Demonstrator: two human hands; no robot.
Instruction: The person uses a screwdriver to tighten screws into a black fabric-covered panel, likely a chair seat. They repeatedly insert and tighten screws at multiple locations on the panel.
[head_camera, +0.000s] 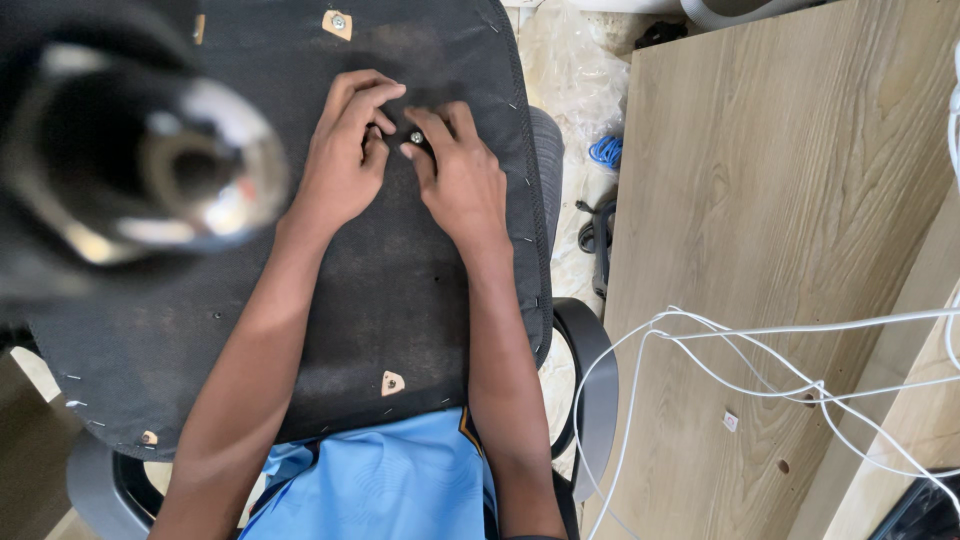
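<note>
An upturned office chair seat (400, 280) lies in front of me, its black fabric underside stapled along the edges. Both hands meet near its far middle around a small metal screw or bolt (416, 137). My left hand (345, 155) has its fingers curled and bunched just left of the screw. My right hand (462, 170) pinches the screw between thumb and fingertips. Bare wooden patches with screw holes (337, 23) show through the fabric at the far edge and near edge (392, 382).
A blurred black and chrome chair part (150, 165) looms close at the left. A black armrest (592, 380) curves at the seat's right side. A light wooden board (780, 230) lies to the right, crossed by white cables (760, 345). Blue cord (605, 150) lies on the floor.
</note>
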